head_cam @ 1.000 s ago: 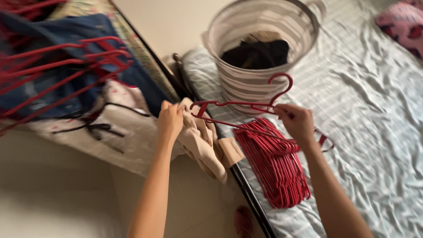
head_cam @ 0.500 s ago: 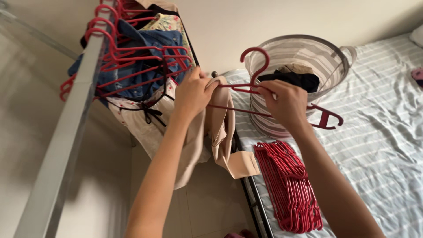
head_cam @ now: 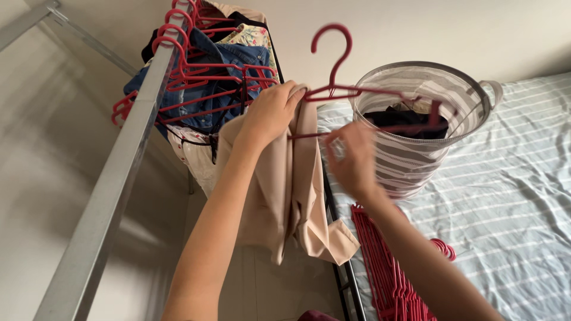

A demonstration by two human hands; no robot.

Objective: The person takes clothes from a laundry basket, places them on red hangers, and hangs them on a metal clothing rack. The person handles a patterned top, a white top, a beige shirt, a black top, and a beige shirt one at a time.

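**Beige garment going onto a red hanger beside the rail**

The beige garment hangs in the middle of the view, draped from the left end of a red hanger and falling in loose folds toward the floor beside the bed frame.

At far left a grey metal rail slants up across the view. A row of red hangers hooks over its upper part, carrying a blue denim garment, a floral piece and a pale one beneath.

Next comes the left hand, fingers curled and pinching the top of the beige garment together with the hanger's left arm. The hanger's hook points up, free of the rail.

The right hand is blurred; it sits just under the hanger's lower bar, fingers up at the bar, but whether they close on it cannot be told.

Behind the hanger stands a striped laundry basket on the bed, dark clothing inside. Below it a pile of spare red hangers lies on the striped sheet, near the mattress edge.
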